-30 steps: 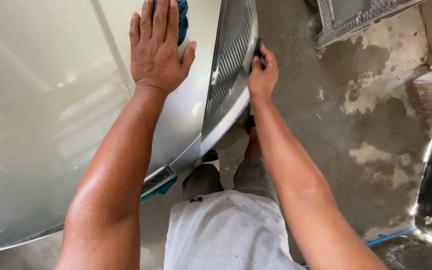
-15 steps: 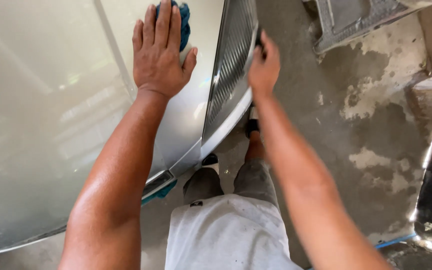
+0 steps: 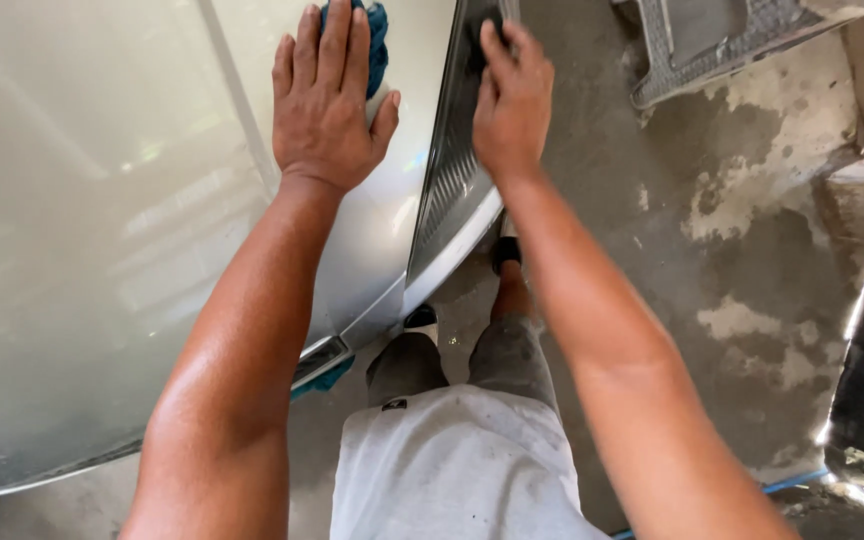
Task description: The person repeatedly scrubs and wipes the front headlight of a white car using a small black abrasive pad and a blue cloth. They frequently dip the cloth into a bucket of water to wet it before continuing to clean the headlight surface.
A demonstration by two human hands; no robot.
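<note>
Below me, my left hand (image 3: 327, 105) lies flat, fingers spread and released, pressing a blue cloth (image 3: 377, 40) against the pale silver car panel (image 3: 82, 250); only the cloth's top edge shows past my fingertips. My right hand (image 3: 512, 95) rests on the dark ribbed grille (image 3: 447, 190) at the panel's right edge, fingers curled over something dark that I cannot make out clearly. Beneath my arms are my white shirt (image 3: 452, 470) and the stained concrete floor (image 3: 732, 280).
</note>
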